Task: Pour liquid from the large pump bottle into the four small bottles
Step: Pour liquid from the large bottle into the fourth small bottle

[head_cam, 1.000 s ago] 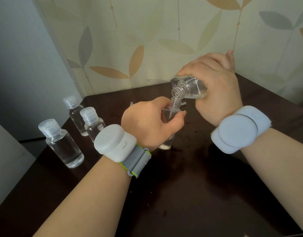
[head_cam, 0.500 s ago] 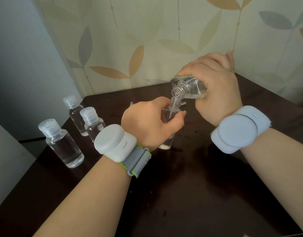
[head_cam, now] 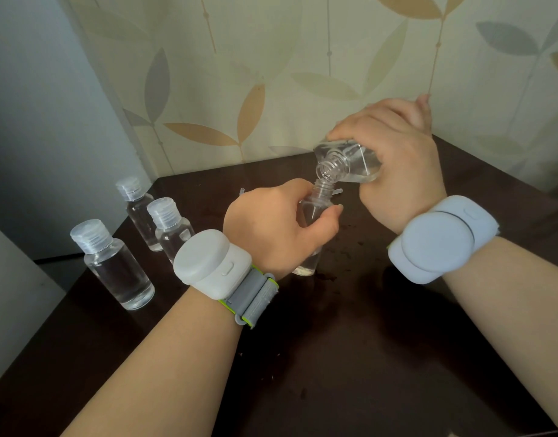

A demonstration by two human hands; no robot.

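**Large bottle tipped over the open small bottle near the back of the worktop**

The right hand grasps the large clear plastic bottle, its fingers curled over the top of the body. The bottle is tipped on its side, pump removed, with its bare threaded neck angled downward and to the left. That neck sits directly over, and touching or almost touching, the threaded mouth of a small clear uncapped bottle.

The left hand holds this small bottle upright, fingers and thumb wrapped round its body; its base stands on the dark brown worktop, toward the back edge and roughly midway between the side edges. A little clear liquid shows at its bottom. No stream between the two mouths can be made out.

Three small clear bottles with ribbed flip caps stand along the worktop's left edge: one nearest the front, one behind it, and one closest to the back left corner. All three are capped and hold clear liquid.

Each wrist carries a pale rounded band device, left and right. Dark specks dot the worktop around the held bottle.
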